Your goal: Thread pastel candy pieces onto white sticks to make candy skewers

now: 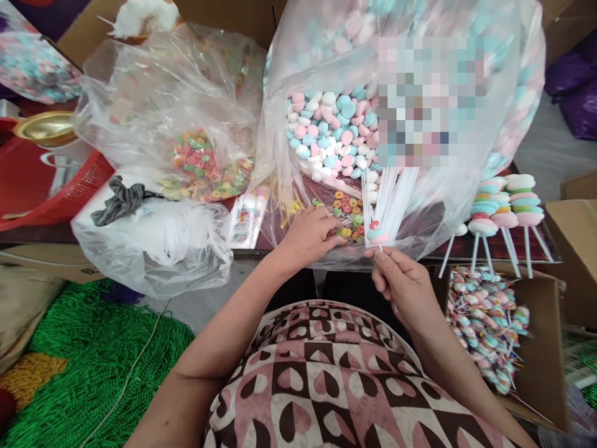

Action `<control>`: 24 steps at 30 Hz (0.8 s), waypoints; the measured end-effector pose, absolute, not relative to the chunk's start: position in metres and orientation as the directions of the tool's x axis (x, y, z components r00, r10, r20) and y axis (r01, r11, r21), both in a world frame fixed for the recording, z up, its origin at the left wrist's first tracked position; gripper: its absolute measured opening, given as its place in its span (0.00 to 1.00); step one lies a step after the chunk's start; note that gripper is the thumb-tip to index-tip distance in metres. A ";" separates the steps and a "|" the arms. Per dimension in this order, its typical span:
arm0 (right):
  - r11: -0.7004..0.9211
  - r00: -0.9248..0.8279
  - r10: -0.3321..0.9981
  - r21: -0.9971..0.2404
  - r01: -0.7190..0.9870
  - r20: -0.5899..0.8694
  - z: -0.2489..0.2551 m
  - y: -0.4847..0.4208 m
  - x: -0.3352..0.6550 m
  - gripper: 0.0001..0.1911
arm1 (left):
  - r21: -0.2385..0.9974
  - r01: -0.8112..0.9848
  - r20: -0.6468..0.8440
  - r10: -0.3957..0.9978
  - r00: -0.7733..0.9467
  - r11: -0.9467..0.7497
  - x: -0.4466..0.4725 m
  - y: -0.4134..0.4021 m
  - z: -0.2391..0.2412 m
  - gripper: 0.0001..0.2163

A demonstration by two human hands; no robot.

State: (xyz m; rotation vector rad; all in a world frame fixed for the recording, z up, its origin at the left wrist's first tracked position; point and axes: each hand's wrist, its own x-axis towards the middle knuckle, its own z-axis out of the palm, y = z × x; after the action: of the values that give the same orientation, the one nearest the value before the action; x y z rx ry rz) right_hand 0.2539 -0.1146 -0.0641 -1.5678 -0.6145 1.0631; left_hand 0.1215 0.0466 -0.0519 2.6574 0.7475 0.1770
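My right hand is closed on a white lollipop stick, held upright near the table's front edge. Threaded on that stick are a pink-and-white marshmallow and a red gummy ring at the top. My left hand reaches into a spread of colourful gummy rings, its fingers bent and closed at a yellow gummy ring. Behind the right hand stands a bundle of white sticks. Pink, blue and white marshmallows lie in a large clear plastic bag beyond both hands.
Finished marshmallow skewers stand at the table's right edge, above a cardboard box of wrapped ones. More gummy rings sit in a bag at left, near a red basket and a white plastic bag. Green tinsel covers the floor.
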 end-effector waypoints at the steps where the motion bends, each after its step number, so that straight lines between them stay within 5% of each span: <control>1: -0.277 0.455 0.834 -0.950 -0.146 -0.313 -0.065 -0.114 0.253 0.16 | 0.352 0.468 0.021 0.507 0.862 -0.810 0.121 0.045 -0.053 0.10; 5: -0.290 0.427 0.844 -0.946 -0.144 -0.324 -0.067 -0.114 0.250 0.16 | 0.323 0.473 0.050 0.514 0.857 -0.820 0.120 0.044 -0.058 0.08; 8: -0.319 0.391 0.853 -0.938 -0.135 -0.347 -0.064 -0.116 0.251 0.18 | 0.548 0.454 0.115 0.601 0.791 -0.702 0.121 0.046 -0.060 0.09; 12: -0.379 0.265 0.882 -0.921 -0.094 -0.390 -0.058 -0.117 0.249 0.20 | 0.926 0.259 0.065 0.792 0.607 -0.275 0.122 0.046 -0.059 0.07; 17: -0.397 0.229 0.889 -0.917 -0.039 -0.395 -0.053 -0.113 0.244 0.21 | 0.987 -0.038 -0.105 0.800 0.590 0.157 0.126 0.038 -0.058 0.07; 24: -0.408 0.272 0.876 -0.913 -0.022 -0.398 -0.051 -0.111 0.241 0.21 | 0.998 0.065 -0.048 0.823 0.566 0.014 0.127 0.031 -0.065 0.04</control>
State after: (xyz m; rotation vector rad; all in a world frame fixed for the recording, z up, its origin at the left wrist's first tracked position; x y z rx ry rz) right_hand 0.2412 -0.1114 -0.0514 -1.6531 -0.7979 1.2694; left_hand 0.1269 0.0305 -0.0648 1.4539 0.8083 0.7039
